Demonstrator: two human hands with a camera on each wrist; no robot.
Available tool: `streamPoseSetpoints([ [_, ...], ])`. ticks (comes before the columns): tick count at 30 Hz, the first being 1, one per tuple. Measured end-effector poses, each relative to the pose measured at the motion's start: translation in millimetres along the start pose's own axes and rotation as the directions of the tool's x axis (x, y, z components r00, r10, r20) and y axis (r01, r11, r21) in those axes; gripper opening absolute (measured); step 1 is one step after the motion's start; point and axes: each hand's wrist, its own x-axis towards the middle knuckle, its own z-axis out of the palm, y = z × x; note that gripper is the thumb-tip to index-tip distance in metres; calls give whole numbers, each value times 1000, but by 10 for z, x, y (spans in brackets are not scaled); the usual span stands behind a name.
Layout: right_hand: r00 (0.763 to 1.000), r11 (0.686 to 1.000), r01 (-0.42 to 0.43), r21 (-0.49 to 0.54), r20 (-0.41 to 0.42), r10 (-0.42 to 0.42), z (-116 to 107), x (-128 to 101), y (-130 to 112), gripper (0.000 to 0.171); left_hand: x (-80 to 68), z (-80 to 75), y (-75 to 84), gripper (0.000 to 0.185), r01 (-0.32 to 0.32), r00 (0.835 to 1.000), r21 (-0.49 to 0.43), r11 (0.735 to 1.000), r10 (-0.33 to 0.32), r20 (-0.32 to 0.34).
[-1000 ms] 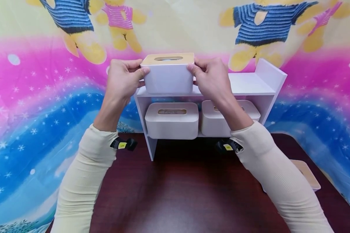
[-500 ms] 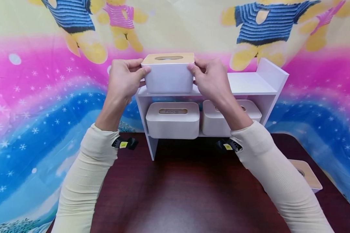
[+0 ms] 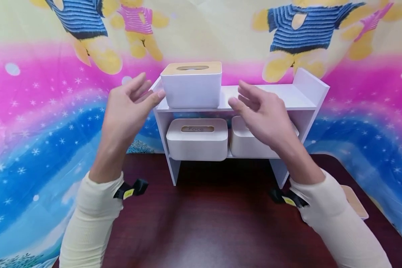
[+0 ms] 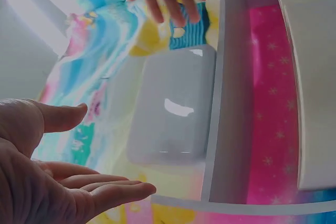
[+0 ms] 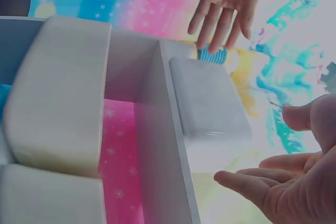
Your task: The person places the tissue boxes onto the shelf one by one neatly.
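A white tissue box with a wood-coloured lid (image 3: pixel 191 89) stands upright on the top board of a white shelf (image 3: pixel 278 96), at its left end. My left hand (image 3: pixel 128 108) hovers just left of the box, fingers relaxed and nothing in them. On the other side my right hand (image 3: pixel 262 111) is apart from the box, its fingers loosely extended and holding nothing. In the left wrist view the box's smooth side (image 4: pixel 170 106) shows between both hands. The right wrist view has the same box (image 5: pixel 210 98) resting against the shelf board.
Two all-white tissue boxes sit on the lower shelf: a left one (image 3: pixel 197 145) and a right one (image 3: pixel 251 143) partly hidden by my right arm. Another wood-lidded box (image 3: pixel 355 203) lies at the right of the dark table (image 3: pixel 201 223). A printed cloth (image 3: pixel 53 111) hangs behind.
Both hands have let go of the wood-lidded tissue box and drawn apart, left hand to the left, right hand to the right, both slightly back. The box stays on the top board.
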Motion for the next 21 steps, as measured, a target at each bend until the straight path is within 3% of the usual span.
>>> streamPoseSetpoints([
  [6,1000,999,21,-47,13,-21,-79,-445,304,66,-378,-36,-219,75,-70,997,11,998,69,28],
  [10,999,998,26,-50,35,-25,-45,-695,526,65,-596,31,-433,73,-58,994,43,997,54,96],
  [15,998,999,-13,-38,67,16,43,-937,789,66,-810,243,-743,73,-32,985,56,998,22,174],
  [21,994,997,-70,-37,82,73,167,-1193,1095,67,-963,581,-1050,71,-5,969,61,998,-10,249],
])
